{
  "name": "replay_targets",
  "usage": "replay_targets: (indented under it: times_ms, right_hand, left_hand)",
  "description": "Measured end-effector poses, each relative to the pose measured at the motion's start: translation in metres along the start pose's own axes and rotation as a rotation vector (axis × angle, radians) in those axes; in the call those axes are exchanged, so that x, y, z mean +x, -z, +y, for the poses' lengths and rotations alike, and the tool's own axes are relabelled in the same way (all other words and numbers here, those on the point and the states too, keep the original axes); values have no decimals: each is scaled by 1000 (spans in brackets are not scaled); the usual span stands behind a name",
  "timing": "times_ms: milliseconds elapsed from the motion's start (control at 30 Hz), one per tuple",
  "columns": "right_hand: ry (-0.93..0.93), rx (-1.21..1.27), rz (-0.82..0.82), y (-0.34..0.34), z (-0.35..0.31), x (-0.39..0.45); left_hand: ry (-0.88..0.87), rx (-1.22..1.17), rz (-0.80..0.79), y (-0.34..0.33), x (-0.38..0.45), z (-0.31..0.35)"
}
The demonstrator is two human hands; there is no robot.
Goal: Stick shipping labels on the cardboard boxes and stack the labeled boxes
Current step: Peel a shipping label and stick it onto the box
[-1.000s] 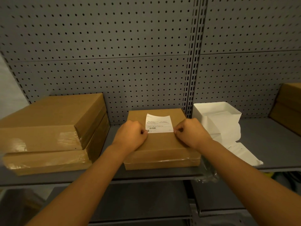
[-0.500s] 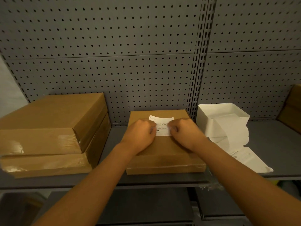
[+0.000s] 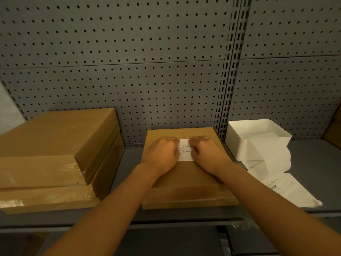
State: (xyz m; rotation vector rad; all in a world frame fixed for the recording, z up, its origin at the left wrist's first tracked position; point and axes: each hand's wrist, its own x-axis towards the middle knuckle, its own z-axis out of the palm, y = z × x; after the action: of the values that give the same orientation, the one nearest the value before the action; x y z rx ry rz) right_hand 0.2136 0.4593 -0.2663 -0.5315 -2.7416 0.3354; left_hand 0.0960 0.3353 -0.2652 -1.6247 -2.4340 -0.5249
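Two bare hands rest side by side at the centre of the frame, both pressed palm-down with fingers curled onto a white shipping label (image 3: pixel 185 150). The left hand (image 3: pixel 162 153) covers the label's left edge and the right hand (image 3: pixel 206 154) covers its right edge, so only a narrow strip of printed paper shows between them. Neither hand grips anything; they bear flat on the label. Both forearms reach in from the bottom of the frame.

The label lies on the top face of a flat cardboard box (image 3: pixel 190 183), toward its far end. This box sits on a grey metal shelf (image 3: pixel 129 163), in the centre of the frame, with clear tape along its near edge.

At the left of the frame, a stack of two larger cardboard boxes (image 3: pixel 55 145) stands on the same shelf, apart from the centre box, with shiny tape on the near sides.

At the right, just beside the centre box, is a white open tray (image 3: pixel 258 139). A strip of white label paper (image 3: pixel 276 174) spills out of it over its front wall and trails down onto the shelf toward the lower right, with a barcode visible on one section.

At the far right edge, part of another brown box (image 3: pixel 334 130) shows.

Behind everything, a grey perforated back panel (image 3: pixel 129 61) fills the upper frame.
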Motion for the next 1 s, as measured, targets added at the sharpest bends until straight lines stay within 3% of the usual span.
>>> replay_targets:
  times_ms: [100,267,400,567,733,900,1000]
  right_hand:
    - [46,40,-44,-6,-7,7]
    - [-86,-42,-14,4,6,12]
    - [37,65,-59,-9,-10,18]
    - [-60,-46,-45,1,9,18]
    - [-13,115,-106,-11,-1,20]
    - [-77,-17,-109,9,16,10]
    - [-64,-21,-67,14,11,4]
  left_hand:
    - [-5,-74,-35,-5,6,6]
    - [93,54,-7,-1,11,-2]
    - [36,-84,-68,-6,13,8]
    - [142,102,-63,2,15,-2]
    - [46,-116,-138,-6,13,8]
    - [117,142,-138,11,8,-12]
    - [81,86,-119,12,2,-8]
